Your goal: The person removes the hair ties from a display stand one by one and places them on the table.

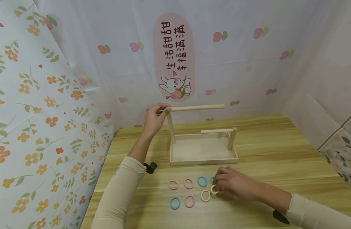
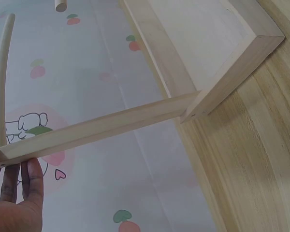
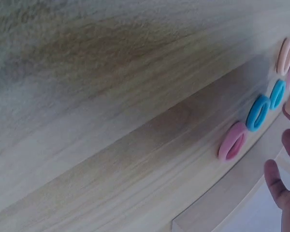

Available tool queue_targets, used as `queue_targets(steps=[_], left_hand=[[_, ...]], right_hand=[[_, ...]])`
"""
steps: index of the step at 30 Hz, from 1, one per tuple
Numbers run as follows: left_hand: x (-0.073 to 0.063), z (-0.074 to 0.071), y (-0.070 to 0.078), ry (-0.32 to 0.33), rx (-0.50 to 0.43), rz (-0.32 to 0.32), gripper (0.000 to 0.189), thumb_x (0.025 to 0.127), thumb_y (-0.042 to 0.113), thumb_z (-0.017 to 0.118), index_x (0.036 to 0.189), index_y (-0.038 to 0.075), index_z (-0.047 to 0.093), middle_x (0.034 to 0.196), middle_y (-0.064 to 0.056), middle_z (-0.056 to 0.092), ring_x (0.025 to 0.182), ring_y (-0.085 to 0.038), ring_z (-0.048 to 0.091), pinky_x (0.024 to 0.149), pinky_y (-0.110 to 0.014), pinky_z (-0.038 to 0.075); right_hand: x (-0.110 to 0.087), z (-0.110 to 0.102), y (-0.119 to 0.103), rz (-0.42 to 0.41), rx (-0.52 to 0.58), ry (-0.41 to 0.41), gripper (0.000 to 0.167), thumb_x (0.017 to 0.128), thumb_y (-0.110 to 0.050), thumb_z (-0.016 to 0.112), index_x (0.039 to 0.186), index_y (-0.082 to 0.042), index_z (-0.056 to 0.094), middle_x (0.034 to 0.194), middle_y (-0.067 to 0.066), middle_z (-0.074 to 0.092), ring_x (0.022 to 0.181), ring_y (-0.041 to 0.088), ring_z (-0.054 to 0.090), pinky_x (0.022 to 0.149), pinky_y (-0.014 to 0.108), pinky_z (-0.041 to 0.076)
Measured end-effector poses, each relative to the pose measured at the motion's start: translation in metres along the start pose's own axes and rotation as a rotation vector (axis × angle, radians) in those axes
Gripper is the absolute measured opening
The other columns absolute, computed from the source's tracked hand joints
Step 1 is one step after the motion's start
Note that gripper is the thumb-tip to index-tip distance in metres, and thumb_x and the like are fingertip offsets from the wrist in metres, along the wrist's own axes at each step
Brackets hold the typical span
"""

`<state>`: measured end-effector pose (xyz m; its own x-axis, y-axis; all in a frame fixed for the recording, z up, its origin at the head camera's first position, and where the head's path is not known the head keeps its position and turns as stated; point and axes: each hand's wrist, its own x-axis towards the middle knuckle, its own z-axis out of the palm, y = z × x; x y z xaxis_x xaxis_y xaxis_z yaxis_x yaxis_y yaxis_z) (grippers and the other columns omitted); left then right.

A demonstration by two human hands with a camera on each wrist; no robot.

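Note:
A pale wooden rack (image 1: 204,162) has a shallow tray base, a tall post (image 2: 101,124) on the left and a short post on the right. My left hand (image 1: 156,119) holds the tall post's top, where the upper rod (image 1: 196,107) joins; in the left wrist view its fingers (image 2: 35,179) press the post end. My right hand (image 1: 235,184) reaches down to the table in front of the rack. Its fingertips pinch a beige ring (image 1: 213,190), partly hidden by the fingers. A blue ring (image 1: 212,180) beside it is partly covered too.
Left of the right hand lie pink rings (image 1: 189,206), blue rings (image 1: 175,208) and another beige ring (image 1: 205,201). The lower rod (image 1: 216,131) extends left from the short post. Patterned cloth (image 1: 121,70) hangs behind and beside the wooden table (image 1: 266,152).

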<state>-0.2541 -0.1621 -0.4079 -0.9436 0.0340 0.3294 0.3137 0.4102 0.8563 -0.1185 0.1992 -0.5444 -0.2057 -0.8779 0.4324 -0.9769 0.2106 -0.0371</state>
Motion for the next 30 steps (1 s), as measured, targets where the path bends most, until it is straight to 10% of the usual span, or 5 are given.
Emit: queue_targets(steps=[30], left_hand=[[0.0,0.001,0.001,0.009,0.01,-0.007,0.035,0.109,0.034,0.071,0.133,0.01,0.078,0.122,-0.015,0.082,0.119,-0.031,0.077,0.105,-0.051,0.062]], right_hand=[[-0.01,0.005,-0.012,0.095,0.026,-0.144,0.021,0.089,-0.025,0.094,0.09,-0.032,0.073,0.118,-0.015,0.071,0.111,0.01,0.057,0.085,0.033,0.05]])
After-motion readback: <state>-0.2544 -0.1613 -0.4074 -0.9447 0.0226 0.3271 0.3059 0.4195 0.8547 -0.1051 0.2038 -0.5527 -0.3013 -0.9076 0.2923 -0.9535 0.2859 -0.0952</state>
